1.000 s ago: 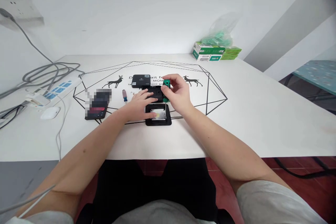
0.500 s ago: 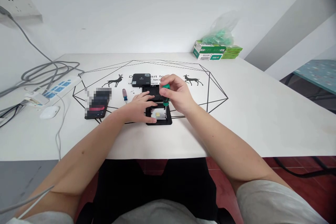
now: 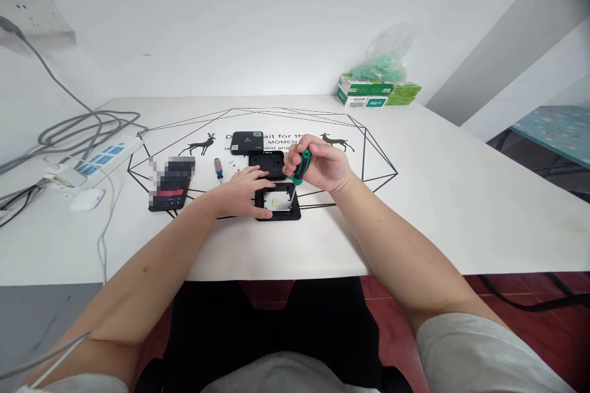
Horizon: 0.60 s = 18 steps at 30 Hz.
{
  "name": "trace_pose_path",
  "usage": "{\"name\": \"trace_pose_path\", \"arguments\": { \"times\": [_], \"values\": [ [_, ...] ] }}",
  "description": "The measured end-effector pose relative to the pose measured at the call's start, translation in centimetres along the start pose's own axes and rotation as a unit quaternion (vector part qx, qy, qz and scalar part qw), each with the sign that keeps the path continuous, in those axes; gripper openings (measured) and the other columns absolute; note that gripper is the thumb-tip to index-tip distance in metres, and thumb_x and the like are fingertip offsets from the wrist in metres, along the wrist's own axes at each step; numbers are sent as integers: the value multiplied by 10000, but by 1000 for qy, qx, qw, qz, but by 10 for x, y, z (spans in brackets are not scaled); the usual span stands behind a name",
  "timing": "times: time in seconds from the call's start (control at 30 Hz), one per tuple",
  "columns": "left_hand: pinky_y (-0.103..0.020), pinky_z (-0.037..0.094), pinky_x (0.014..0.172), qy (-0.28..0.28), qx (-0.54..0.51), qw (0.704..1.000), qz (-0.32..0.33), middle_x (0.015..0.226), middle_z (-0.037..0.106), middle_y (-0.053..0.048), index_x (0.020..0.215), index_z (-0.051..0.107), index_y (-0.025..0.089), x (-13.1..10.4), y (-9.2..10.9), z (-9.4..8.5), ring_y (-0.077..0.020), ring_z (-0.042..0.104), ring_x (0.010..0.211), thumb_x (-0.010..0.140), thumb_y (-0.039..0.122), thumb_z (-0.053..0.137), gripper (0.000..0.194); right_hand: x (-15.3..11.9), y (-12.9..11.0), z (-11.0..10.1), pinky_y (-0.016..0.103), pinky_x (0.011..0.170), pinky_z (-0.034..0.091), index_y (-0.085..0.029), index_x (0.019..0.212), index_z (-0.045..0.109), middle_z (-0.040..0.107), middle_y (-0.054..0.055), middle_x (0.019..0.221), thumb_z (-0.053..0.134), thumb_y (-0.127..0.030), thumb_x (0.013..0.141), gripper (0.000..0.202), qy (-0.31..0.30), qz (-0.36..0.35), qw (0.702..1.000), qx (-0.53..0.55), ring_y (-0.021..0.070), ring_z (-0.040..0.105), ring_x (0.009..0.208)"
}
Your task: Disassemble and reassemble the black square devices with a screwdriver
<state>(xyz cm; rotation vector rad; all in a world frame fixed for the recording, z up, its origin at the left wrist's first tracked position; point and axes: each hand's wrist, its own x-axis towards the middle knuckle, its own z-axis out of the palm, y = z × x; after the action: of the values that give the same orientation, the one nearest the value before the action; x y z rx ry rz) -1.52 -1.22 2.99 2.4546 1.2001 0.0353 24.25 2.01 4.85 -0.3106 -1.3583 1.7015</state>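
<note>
Gripping green-handled screwdriver aslant in right fingers, so risking slip onto metal plate below; spreading left fingers wide.

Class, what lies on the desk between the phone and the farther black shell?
In the head view, a small screwdriver lies between the phone and the shell, with tiny bits nearer the shell; the left hand also reaches in.

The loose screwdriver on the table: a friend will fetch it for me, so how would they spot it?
On the white table, look between the phone and the left hand. The loose screwdriver lies there, its handle reddish and blue, unlike the green-and-black screwdriver gripped in the right hand.
</note>
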Motion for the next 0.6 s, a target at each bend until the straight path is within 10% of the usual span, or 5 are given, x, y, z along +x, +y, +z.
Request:
{"name": "trace_pose_path", "arguments": {
  "times": [0.37, 0.6],
  "values": [
    [-634, 262, 1354, -6, -20, 1000, -18, 1846, 255, -132, 1767, 305, 273, 1, 2, -3, -452, 119, 1721, 808, 759, 789, 1179, -5, -5, 6, 391, 681, 605, -229, 854, 593, 662, -3, 877, 855, -647, 856, 493, -91, 18, 995, -45, 173, 695, 713],
    [-581, 316, 1342, 15, -12, 1000, 1, 1819, 330, -137, 1692, 463, 256, 5, -5, 0, -436, 212, 1706, 791, 778, 805, 1096, -5, -4, 19, 375, 664, 552, -266, 819, 437, 629, -48, 713, 885, -664, 817, 600, -92, 41, 995, -20, 156, 626, 606]
  ]
}}
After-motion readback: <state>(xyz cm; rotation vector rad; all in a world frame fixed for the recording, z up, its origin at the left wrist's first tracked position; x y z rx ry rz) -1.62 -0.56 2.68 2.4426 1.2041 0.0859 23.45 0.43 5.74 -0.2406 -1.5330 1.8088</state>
